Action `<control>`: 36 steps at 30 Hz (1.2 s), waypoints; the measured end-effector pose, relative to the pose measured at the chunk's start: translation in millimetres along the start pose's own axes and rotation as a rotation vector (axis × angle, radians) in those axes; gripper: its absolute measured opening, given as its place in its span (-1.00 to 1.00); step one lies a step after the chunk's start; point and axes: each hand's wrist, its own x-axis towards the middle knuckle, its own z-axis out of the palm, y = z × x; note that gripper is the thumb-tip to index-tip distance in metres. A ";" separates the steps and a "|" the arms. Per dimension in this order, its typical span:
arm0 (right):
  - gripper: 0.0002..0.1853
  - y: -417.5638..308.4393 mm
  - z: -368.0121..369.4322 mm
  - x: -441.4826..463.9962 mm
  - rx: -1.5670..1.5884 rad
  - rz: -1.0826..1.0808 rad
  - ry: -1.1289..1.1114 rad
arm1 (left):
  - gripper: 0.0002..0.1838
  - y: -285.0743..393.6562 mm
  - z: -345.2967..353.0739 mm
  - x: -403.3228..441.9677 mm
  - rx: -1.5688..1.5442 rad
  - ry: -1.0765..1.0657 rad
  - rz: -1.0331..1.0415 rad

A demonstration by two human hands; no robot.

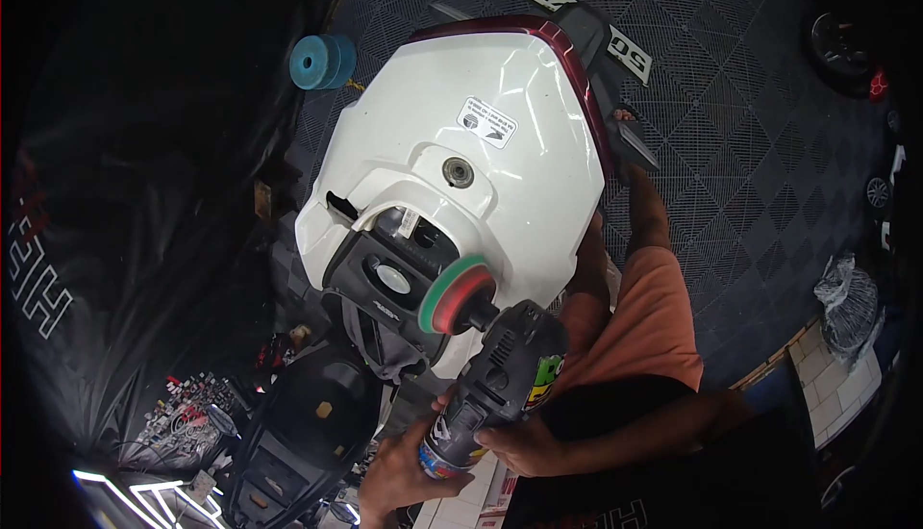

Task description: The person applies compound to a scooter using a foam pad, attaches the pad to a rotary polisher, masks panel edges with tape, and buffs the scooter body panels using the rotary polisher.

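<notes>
A black cordless polisher (pixel 495 370) with colourful stickers is in both my hands, low in the middle of the view. My left hand (pixel 399 471) wraps around its lower end from the left. On the other side, my right hand (pixel 524 444) grips it with the thumb lying along the body. The polisher's red backing plate carries a green pad (pixel 454 289), tilted on edge beside the opening of a white motorcycle body panel (pixel 481 77); whether the pad touches it I cannot tell. That panel bears a round lock and a white sticker.
A dark red tail light (pixel 588 87) edges the panel, near number plates (pixel 630 54). A blue round object (pixel 322 61) lies at upper left. Black sheeting (pixel 144 192) hangs left. A black motorcycle part (pixel 308 423) is at lower left, a plastic-wrapped bundle (pixel 848 308) right.
</notes>
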 end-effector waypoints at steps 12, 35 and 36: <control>-0.37 4.5 3.1 -3.4 0.022 0.101 0.004 | -0.13 -14.8 6.6 -9.8 0.024 -0.072 -0.113; -0.37 16.8 -21.9 -12.1 0.153 0.248 -0.069 | -0.16 20.1 0.8 -23.0 0.092 0.047 -0.059; -0.37 17.0 -22.4 -11.9 0.165 0.240 -0.073 | -0.16 28.9 -2.9 -23.6 0.061 0.059 -0.064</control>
